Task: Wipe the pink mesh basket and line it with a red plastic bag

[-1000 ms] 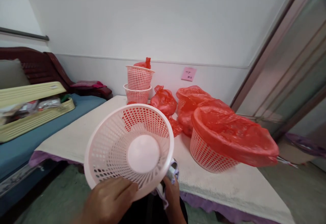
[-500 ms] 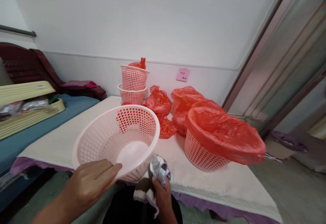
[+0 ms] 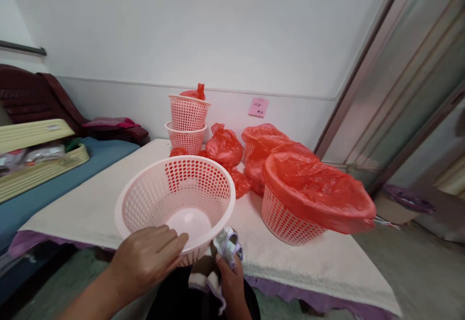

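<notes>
Basket, pink and empty, sits at the near edge of the surface; our left hand grips its near rim, our right hand is closed on a rag. Risk as we judge it: one-sided grip could tip it off the edge. We count four more baskets, two stacked far, two bag-lined right; three loose red bags.

Pretty sure we're in someone's home here: at left a bed with a blue sheet and a dark wooden headboard, at right a sliding glass door, plain white walls.
</notes>
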`<state>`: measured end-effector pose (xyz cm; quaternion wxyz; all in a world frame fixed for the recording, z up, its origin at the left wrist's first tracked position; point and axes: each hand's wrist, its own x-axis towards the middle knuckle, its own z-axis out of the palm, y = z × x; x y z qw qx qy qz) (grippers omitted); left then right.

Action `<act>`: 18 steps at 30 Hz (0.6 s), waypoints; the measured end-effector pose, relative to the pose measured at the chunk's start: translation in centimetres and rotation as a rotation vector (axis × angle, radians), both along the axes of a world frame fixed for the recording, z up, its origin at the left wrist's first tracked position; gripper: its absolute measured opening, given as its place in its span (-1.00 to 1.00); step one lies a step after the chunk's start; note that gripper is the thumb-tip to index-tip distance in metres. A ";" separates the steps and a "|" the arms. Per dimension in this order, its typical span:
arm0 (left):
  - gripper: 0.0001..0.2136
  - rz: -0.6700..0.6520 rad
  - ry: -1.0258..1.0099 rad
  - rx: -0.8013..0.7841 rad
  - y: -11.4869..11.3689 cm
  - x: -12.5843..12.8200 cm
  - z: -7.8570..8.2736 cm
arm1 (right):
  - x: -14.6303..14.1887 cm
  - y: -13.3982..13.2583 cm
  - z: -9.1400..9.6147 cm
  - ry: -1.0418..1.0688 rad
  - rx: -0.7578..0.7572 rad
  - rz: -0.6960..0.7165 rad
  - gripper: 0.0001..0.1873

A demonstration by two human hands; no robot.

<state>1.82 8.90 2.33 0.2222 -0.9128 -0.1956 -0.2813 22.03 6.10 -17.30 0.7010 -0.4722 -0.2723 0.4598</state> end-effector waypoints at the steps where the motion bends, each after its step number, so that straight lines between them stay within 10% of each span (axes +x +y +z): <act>1: -0.87 0.006 0.001 0.005 0.2 0.3 0.0 | 0.0 0.0 0.0 0.007 0.002 0.000 -0.54; 18: -0.87 0.069 -0.001 0.026 2.2 1.9 0.6 | -0.7 0.3 -0.7 -0.059 0.016 -0.010 -0.54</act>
